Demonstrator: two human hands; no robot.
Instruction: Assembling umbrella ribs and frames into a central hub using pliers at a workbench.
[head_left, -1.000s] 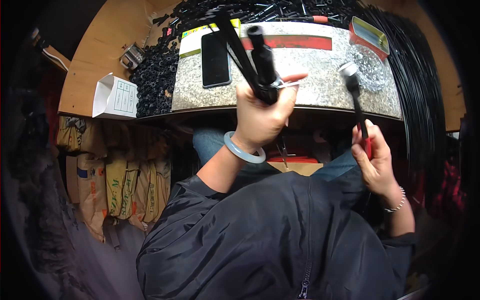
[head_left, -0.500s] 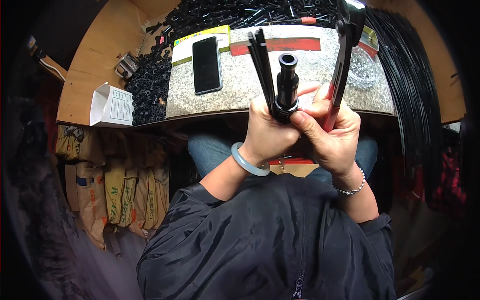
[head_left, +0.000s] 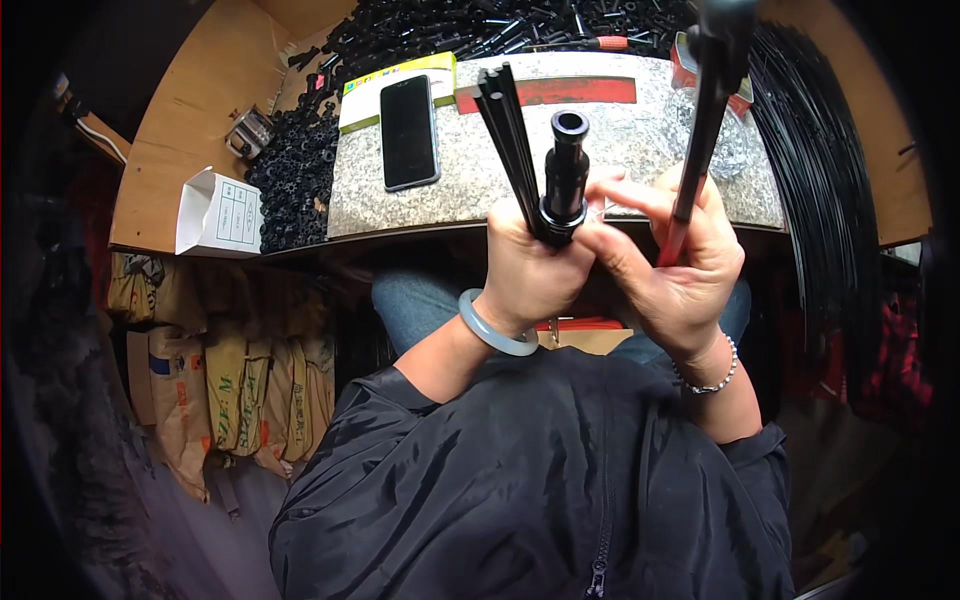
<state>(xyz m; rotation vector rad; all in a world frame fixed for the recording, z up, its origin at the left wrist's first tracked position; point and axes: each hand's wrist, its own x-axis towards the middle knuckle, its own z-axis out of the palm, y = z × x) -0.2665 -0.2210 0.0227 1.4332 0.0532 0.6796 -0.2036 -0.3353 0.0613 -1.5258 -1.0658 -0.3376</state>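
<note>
My left hand (head_left: 535,265) is closed round a bundle of thin black rods (head_left: 508,140) and a black stepped tube (head_left: 567,170), which stands upright with its open end up. A long dark tool with a red handle (head_left: 705,130) sits in my right hand (head_left: 680,260); its exact kind is unclear. The tool points upward, its dark head near the top edge. The right thumb and forefinger reach toward the base of the tube, with a fine wire-like piece (head_left: 606,210) showing near the fingertips. My left fingers are partly hidden behind the tube.
A speckled board (head_left: 370,210) bears a phone (head_left: 409,132), a yellow-white box (head_left: 360,100) and a red strip (head_left: 590,91). Small black parts (head_left: 295,165) lie left, more behind. Long black rods (head_left: 810,150) hang right. An opened white box (head_left: 222,215) stands left.
My right hand has drawn slightly away to the right from the tube, and the tool has shifted right with it. The left hand, with tube and rods, has moved slightly left.
</note>
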